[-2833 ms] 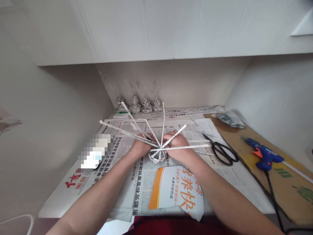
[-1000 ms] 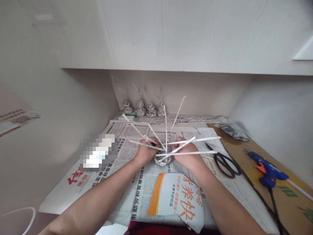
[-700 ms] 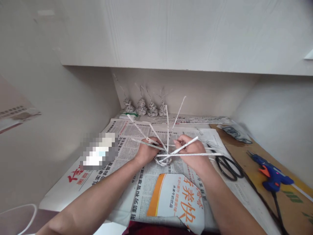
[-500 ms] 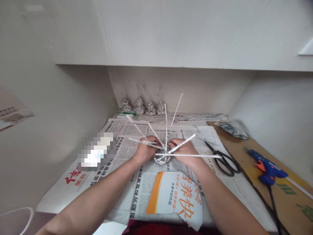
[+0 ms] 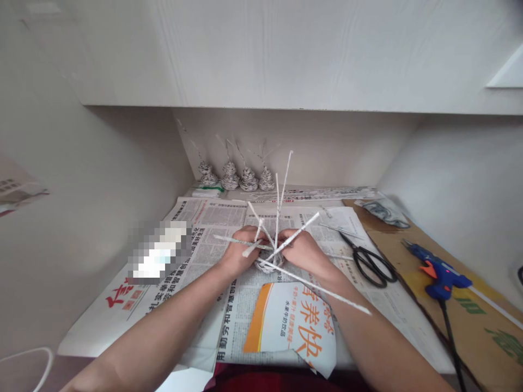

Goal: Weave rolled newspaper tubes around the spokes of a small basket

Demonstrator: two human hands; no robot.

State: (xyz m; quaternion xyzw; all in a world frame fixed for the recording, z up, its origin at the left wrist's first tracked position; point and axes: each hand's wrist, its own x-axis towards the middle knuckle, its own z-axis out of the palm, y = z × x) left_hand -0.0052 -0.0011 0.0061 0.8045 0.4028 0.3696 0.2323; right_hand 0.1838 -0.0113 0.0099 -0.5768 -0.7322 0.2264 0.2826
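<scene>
Between my hands is a small round weaving of rolled newspaper strips (image 5: 267,265), held low over the newspaper. Several long, pale paper rods (image 5: 327,289) fan out from it, up, sideways and toward me. My left hand (image 5: 241,253) is closed on its left edge, with rods poking out past the fingers. On the opposite edge, my right hand (image 5: 301,250) is closed too, and its fingertips are partly hidden behind the rods. One rod crosses in front of my right wrist.
Newspaper sheets (image 5: 200,239) cover the table. A torn printed card (image 5: 281,321) lies nearest me. To the right are black scissors (image 5: 373,265) and a blue glue gun (image 5: 439,272) on cardboard (image 5: 486,340). Several woven gourd shapes (image 5: 248,178) and paper rods (image 5: 318,194) sit at the back.
The weaving has turned in my hands. The rod that pointed right now slants down toward me over my right wrist, and the upright rods lean further left. Both hands keep hold.
</scene>
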